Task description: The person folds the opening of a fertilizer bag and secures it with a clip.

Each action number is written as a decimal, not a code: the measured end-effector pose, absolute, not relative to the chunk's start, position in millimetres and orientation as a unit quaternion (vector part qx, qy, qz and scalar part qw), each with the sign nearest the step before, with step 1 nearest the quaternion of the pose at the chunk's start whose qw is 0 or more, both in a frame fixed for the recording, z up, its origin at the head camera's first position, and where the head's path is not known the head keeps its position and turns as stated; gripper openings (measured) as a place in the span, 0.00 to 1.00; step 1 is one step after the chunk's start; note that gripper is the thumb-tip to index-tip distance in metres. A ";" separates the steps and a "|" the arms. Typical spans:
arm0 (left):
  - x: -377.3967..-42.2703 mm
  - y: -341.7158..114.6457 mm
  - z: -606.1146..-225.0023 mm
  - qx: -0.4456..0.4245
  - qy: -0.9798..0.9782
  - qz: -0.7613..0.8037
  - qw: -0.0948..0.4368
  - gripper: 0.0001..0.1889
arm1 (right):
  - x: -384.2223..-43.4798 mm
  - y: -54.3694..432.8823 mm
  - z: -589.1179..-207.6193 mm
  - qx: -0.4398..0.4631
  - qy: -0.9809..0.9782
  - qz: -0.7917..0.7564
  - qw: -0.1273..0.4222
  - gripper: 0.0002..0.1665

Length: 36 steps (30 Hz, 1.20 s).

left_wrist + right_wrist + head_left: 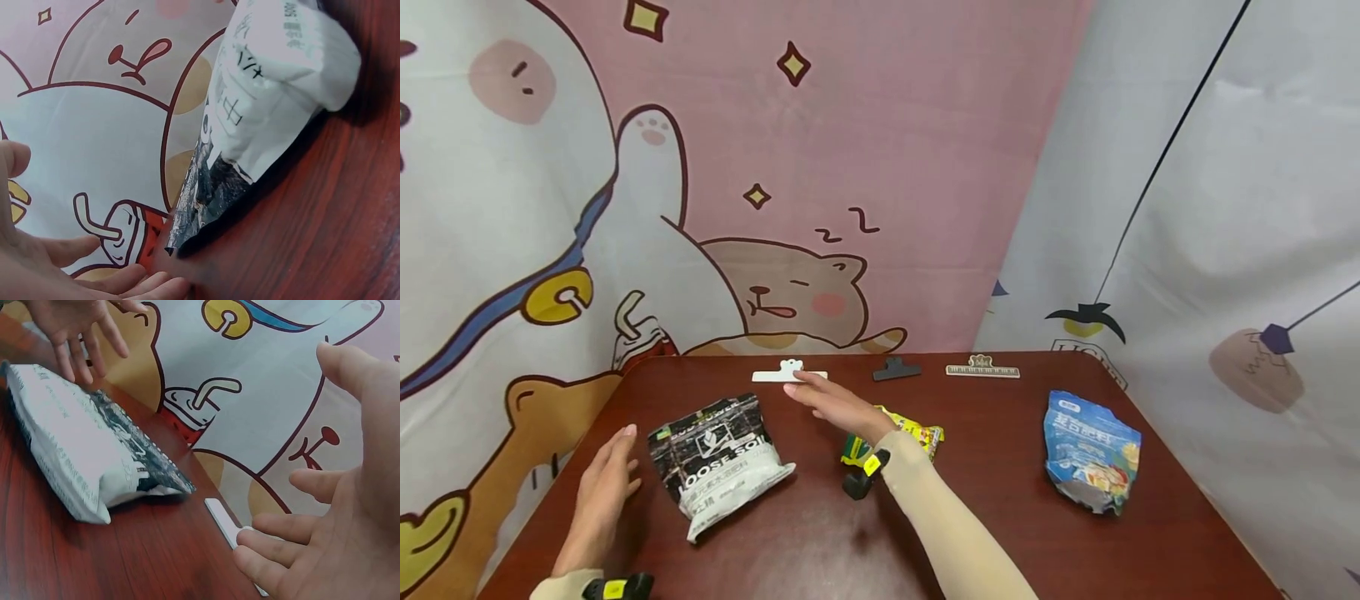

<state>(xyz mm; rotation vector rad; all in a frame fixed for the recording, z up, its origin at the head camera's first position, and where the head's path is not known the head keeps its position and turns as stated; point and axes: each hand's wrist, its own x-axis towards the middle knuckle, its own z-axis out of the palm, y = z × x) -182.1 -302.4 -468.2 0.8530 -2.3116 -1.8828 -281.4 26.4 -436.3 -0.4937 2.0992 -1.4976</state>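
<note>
My left hand [601, 492], wide and empty, is left of the soil bag [722, 462]; my right hand [838, 406], likewise empty, hovers to its right. Nothing's gripped yet: the white clip [777, 377] lies behind the bag, unattached.

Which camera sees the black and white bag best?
The head view: the whole bag shows, with LOOSE SOIL readable. The left wrist view is close but cuts it off at the picture's top; the right wrist view shows it slanted, words hard to read.
</note>
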 end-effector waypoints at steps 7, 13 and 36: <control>-182.1 -310.8 -473.1 0.303 -0.711 -0.634 0.023 0.57 | -298.4 9.9 -443.3 -0.179 0.722 -0.603 0.290 0.49; -182.9 -314.5 -477.1 0.324 -0.691 -0.645 0.035 0.56 | -308.9 -4.9 -446.0 -0.164 0.699 -0.623 0.310 0.47; -197.5 -329.2 -490.4 0.350 -0.640 -0.684 0.025 0.45 | -334.6 -48.1 -468.8 -0.090 0.729 -0.602 0.312 0.36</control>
